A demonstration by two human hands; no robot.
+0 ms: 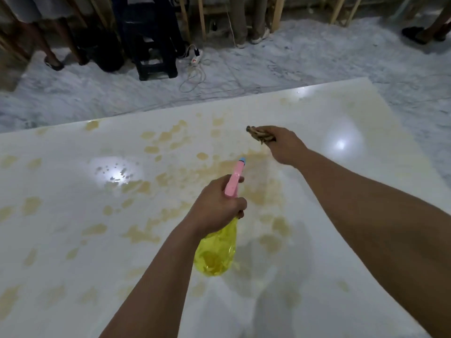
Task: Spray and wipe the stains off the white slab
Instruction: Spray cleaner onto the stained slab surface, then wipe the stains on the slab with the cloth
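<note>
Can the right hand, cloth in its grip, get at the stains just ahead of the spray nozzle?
Probably yes. The right hand holds the cloth above the slab, and nothing lies between it and those stains.

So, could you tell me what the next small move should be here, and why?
Probably squeeze the trigger: the left hand grips the spray bottle with its nozzle aimed at the stains on the slab, while the right hand holds the cloth raised, ready to wipe.
</note>
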